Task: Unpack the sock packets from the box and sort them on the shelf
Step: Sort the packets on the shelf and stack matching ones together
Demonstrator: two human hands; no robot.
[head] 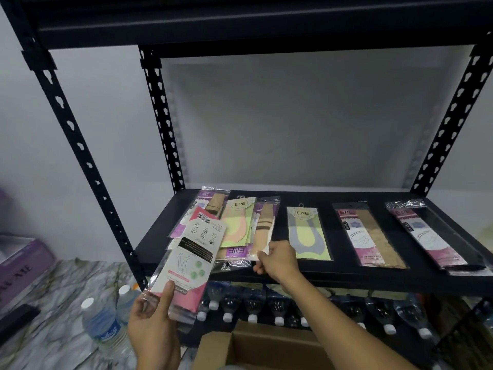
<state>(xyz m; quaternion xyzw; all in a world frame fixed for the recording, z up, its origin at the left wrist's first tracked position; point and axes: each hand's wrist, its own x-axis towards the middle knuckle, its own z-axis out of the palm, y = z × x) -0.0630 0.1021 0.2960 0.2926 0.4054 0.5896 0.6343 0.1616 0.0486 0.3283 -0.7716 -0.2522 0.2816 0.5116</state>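
Left hand: [153,324] at 7 o'clock in the view, palm up, fingers curled behind a pink packet [186,260], thumb pressed on its front near the lower end.
Pink packet: held off the shelf, printed back showing, tilted up toward 1 o'clock, its top overlapping the pile.
Right hand: [277,259] reaching in from 5 o'clock, fingers curled and pinching the lower edge of a tan packet [262,228].
Tan packet: flat on the shelf, at the right edge of the pile.
Pile: [232,231] several sock packets overlapped at the shelf's left end, at 10 o'clock from the right hand.
Row: toward 3 o'clock of the pile, three single packets lying apart: grey-and-yellow packet [309,233], beige packet [369,236], black packet [432,236].
Shelf: [346,276] black board in a black metal rack.
Box: [266,348] open cardboard, at 6 o'clock, under the right forearm.
Bottles: [253,303] a row with white caps under the shelf; two upright water bottles [102,327] at 8 o'clock on a marbled surface.
Purple box: [21,263] at 9 o'clock.
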